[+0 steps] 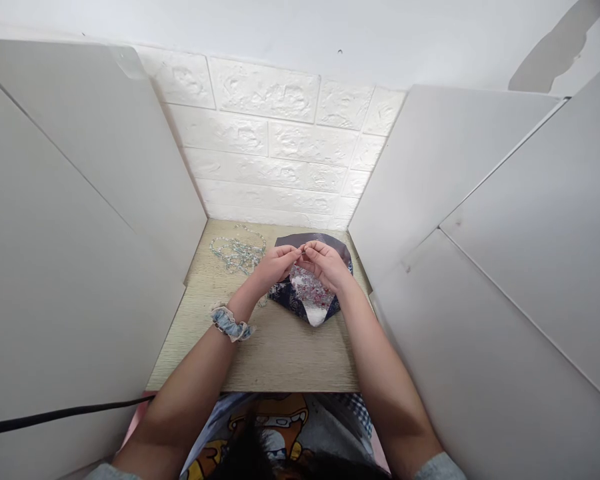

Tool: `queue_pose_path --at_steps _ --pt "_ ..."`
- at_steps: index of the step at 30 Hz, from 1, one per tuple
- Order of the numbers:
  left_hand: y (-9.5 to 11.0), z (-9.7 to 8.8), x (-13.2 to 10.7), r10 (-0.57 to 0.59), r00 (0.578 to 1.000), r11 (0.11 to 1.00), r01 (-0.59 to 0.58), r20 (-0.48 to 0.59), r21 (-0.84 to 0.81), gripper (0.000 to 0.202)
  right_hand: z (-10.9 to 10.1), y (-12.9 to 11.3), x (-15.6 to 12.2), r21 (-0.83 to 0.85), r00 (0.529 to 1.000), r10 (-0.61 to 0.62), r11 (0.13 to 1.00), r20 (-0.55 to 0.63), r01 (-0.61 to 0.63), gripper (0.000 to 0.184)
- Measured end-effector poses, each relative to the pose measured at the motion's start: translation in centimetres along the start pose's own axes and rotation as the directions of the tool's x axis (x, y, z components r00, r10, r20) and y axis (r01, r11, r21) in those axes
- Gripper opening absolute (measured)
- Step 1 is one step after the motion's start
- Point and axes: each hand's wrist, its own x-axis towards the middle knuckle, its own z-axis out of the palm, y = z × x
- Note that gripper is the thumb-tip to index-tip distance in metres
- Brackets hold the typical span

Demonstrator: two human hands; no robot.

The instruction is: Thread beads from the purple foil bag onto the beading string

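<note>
My left hand [275, 265] and my right hand [326, 265] meet fingertip to fingertip above a dark patterned cloth [314, 243] on the wooden tabletop [280, 347]. Both hands pinch something small between thumb and fingers; it is too tiny to name. Under my hands on the cloth lies a clear bag of small pale beads [310, 293]. A blue scrunchie [230, 323] is on my left wrist. To the left of my left hand a strand of pale beads [237, 252] lies looped on the table.
White panels [80, 233] close in the table on the left and the right [480, 233]. A white brick-patterned wall [275, 147] stands behind. A black cable [55, 417] runs at the lower left.
</note>
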Motion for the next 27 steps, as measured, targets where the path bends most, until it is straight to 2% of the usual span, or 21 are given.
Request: queue_pose_path --at_steps 16,27 --pt "0.17 0.07 -0.07 -0.008 1.000 0.998 0.007 -0.017 -0.064 0.021 0.18 -0.22 -0.17 0.019 1.000 -0.005 1.000 -0.002 0.005 0.026" --pt "0.17 0.00 -0.07 0.006 1.000 0.998 -0.007 -0.014 -0.068 0.019 0.18 -0.08 -0.05 0.125 1.000 -0.012 0.992 0.023 0.009 0.019"
